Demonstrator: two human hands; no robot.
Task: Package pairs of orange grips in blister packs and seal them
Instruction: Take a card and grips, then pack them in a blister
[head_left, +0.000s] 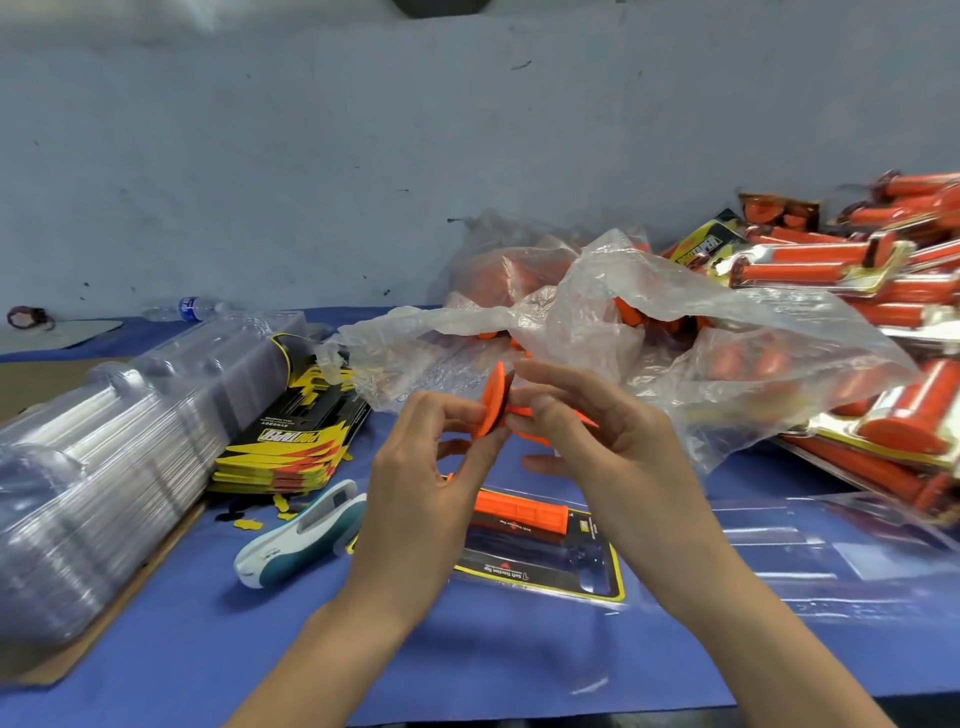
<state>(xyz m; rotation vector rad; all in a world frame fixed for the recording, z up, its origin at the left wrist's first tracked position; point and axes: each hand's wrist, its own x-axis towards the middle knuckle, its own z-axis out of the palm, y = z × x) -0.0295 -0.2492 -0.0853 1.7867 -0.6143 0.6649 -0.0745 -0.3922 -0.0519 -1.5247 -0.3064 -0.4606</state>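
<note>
At the far left a stack of clear shells (104, 441) and, beside it, a pile of yellow printed cards (291, 447) lie unused, so much packing is judged to be left. A stapler (301, 540) lies just in front of the cards. In the middle an orange grip (493, 400) is held above the blue table cover (467, 649) between both hands. Its round flange is pinched by the curled fingers of the left hand (426, 467), and its shaft is gripped by the right hand (587, 431), whose fingers hide most of it. Beneath the hands an open pack (571, 566) lies with a seated grip (519, 512) in it. The second slot appears to be unfilled, though it is partly covered by the wrists. Further right, loose grips (631, 314) are glimpsed through a crumpled plastic bag (649, 364), and their number cannot be told. Finished packs (883, 291) are heaped at the right edge, blurred and cut off.
</note>
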